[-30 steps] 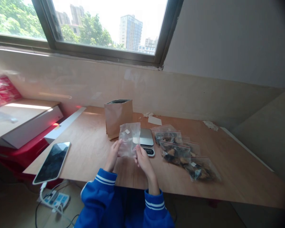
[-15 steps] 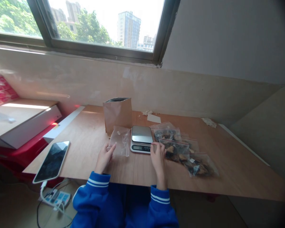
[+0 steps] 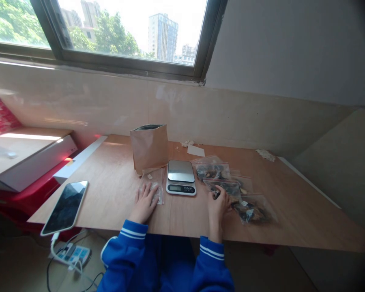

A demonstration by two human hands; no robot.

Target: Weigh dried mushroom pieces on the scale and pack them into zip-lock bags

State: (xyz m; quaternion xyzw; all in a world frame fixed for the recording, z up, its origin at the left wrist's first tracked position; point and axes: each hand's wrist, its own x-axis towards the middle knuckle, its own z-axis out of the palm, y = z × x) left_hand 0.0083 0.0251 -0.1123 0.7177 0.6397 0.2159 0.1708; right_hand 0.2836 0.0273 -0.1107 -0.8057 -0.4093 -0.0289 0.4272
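My left hand (image 3: pixel 145 201) lies flat with fingers spread on clear zip bags (image 3: pixel 158 186), which seem to hold nothing. At the right, my right hand (image 3: pixel 219 205) has its fingers curled over the left part of a filled zip bag (image 3: pixel 231 187) with dark and tan dried pieces inside; the fingertips are partly hidden. Between both hands stands a kitchen scale (image 3: pixel 181 172) with a bare metal plate. More filled zip bags lie around my right hand, one (image 3: pixel 255 210) nearer the table's front and another (image 3: pixel 212 171) farther back.
A brown paper bag (image 3: pixel 149 147) stands open-topped behind the clear bags. To the left, a phone (image 3: pixel 64 207) with a cable overhangs the table edge (image 3: pixel 109 229). White paper (image 3: pixel 196 151) and crumpled scraps (image 3: pixel 265 155) lie near the wall.
My left hand has moved right and flattened onto the clear bags. My right hand has left the scale's front and moved right onto a filled bag.
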